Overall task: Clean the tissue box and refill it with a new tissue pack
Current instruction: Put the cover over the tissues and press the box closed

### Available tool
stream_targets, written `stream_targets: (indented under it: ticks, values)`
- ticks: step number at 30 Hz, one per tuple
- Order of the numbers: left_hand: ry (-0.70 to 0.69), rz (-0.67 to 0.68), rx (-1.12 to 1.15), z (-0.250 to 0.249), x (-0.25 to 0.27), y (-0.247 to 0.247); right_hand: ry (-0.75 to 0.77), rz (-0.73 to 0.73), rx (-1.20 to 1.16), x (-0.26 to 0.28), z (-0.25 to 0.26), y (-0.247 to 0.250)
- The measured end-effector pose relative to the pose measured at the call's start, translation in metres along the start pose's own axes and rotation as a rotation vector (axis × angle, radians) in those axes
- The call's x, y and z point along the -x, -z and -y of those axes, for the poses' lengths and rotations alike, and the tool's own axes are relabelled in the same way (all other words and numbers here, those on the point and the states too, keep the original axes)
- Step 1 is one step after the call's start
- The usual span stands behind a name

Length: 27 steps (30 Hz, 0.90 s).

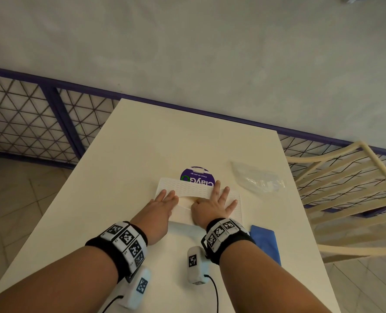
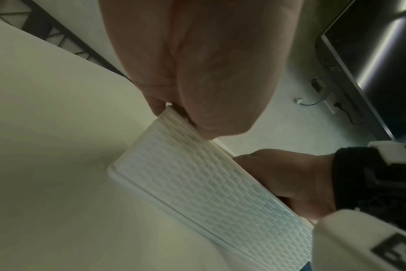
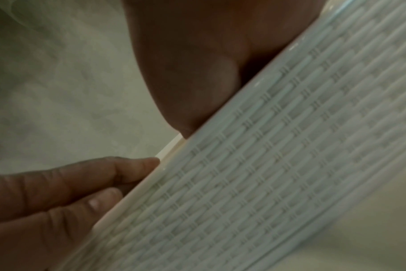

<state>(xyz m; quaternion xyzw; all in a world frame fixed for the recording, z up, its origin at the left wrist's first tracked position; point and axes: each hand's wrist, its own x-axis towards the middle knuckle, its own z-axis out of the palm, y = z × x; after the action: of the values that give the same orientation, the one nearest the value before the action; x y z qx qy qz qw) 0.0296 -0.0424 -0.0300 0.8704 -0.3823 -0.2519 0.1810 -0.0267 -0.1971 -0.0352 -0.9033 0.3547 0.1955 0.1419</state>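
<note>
A white tissue box [image 1: 187, 189] with a woven pattern lies on the white table [image 1: 142, 143]. A smooth cream panel [image 1: 183, 214] shows at its near side. My left hand [image 1: 165, 197] lies flat on the box's left end with straight fingers. My right hand [image 1: 219, 197] rests spread on the right part, its thumb tucked at the edge of the cream panel. In the left wrist view the left hand [image 2: 197, 73] meets the box's [image 2: 197, 183] top edge. The right wrist view shows the woven side [image 3: 290, 146] close up, with the right thumb [image 3: 127, 170] touching its rim.
A round purple sign [image 1: 197, 176] lies just behind the box. A crumpled clear plastic wrapper [image 1: 257, 177] sits to the right, and a folded blue cloth [image 1: 266, 242] lies near my right wrist. A cream slatted chair [image 1: 345, 190] stands off the table's right edge.
</note>
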Motion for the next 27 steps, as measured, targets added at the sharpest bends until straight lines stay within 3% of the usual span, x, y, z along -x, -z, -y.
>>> stream_targets:
  ticks: [10,16,21,27]
  values:
    - [0.006,0.004,-0.029,0.003,-0.002,-0.003,0.118,0.017,-0.021,0.004,-0.019,0.006]
    - [0.001,-0.004,-0.019,0.002,-0.001,-0.002,-0.044,0.035,0.015,0.001,0.002,0.003]
    - [0.002,-0.013,-0.013,0.003,-0.001,-0.003,-0.073,0.121,0.064,-0.004,0.004,0.008]
    - [-0.009,-0.016,0.001,0.004,-0.003,-0.006,-0.108,0.038,-0.047,0.007,0.008,0.006]
